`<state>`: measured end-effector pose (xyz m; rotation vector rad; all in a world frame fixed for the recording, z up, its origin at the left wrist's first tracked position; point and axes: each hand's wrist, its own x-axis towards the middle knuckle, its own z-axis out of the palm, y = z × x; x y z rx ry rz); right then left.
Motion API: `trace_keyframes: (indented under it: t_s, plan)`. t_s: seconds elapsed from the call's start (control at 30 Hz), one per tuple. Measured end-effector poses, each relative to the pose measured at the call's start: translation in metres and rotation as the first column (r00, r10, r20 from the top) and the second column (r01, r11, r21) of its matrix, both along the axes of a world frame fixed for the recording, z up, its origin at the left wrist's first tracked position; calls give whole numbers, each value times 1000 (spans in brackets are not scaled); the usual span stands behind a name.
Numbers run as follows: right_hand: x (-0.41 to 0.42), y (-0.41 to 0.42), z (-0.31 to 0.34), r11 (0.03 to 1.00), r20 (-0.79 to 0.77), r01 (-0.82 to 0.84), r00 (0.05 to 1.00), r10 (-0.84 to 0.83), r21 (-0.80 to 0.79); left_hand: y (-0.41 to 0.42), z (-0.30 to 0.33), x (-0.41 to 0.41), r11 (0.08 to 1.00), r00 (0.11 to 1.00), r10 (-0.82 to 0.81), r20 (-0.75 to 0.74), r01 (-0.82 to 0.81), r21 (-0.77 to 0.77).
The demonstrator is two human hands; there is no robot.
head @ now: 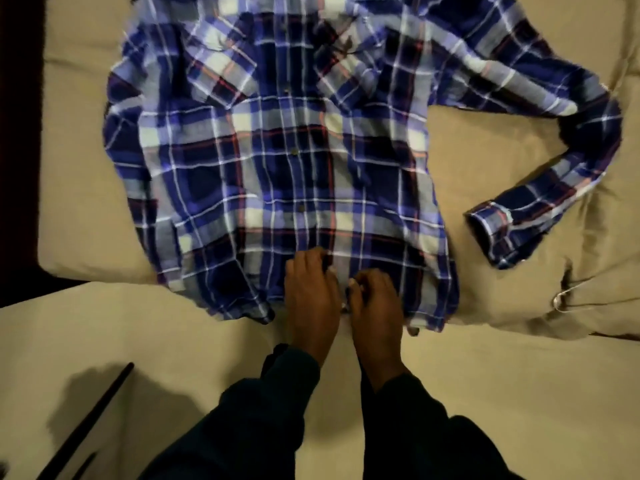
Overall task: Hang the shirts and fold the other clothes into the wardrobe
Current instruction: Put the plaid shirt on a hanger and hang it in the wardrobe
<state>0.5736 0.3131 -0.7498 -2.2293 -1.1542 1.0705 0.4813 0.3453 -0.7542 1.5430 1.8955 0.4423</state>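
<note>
Head view, looking down: nearest the camera, two dark sleeves reach forward over a tan bed cover, and a thin dark rod, perhaps part of a hanger, lies well to the left of the left hand. The left hand and right hand sit side by side, nearly touching, at the bottom hem of a blue plaid shirt. Both have their fingers curled down into the cloth at the front opening, apparently pinching the two edges by the lowest button; the fingertips are partly hidden in the fabric, so whether a button is actually held I cannot tell. Beyond the hands the shirt lies face up and spread flat, buttons running up its middle, collar at the far end. To the far right of the right hand one sleeve bends back, with its cuff resting on a tan pillow.

My guess is the placket is being fastened or smoothed before hanging. The risk is that tugging the hem drags the whole shirt toward the body and rumples the front, or that the edges are matched one button off, leaving the hem uneven on the hanger.
</note>
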Motion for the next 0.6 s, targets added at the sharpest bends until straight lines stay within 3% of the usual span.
trace_keyframes:
  t_s: [0.07, 0.17, 0.3, 0.43, 0.6]
  plan:
    - [-27, 8, 4, 995, -96, -101, 990, 102, 22, 0, -1, -35, 995, 992, 82, -91, -77, 60]
    - [-65, 19, 6, 979, -166, -196, 965, 202, 54, -1, -6, -87, 939, 933, 330, -142, -310, 146]
    - [-121, 36, 5, 944, -207, -321, 921, 330, 77, -5, -23, -135, 836, 829, 548, -108, -544, 70]
    - [-166, 53, -5, 939, -178, -345, 923, 340, 3, -1, -28, -156, 805, 802, 591, -81, -593, -6]
    - [-194, 58, -14, 966, -56, -240, 970, 235, -96, 5, -12, -184, 788, 766, 614, 190, -580, -208]
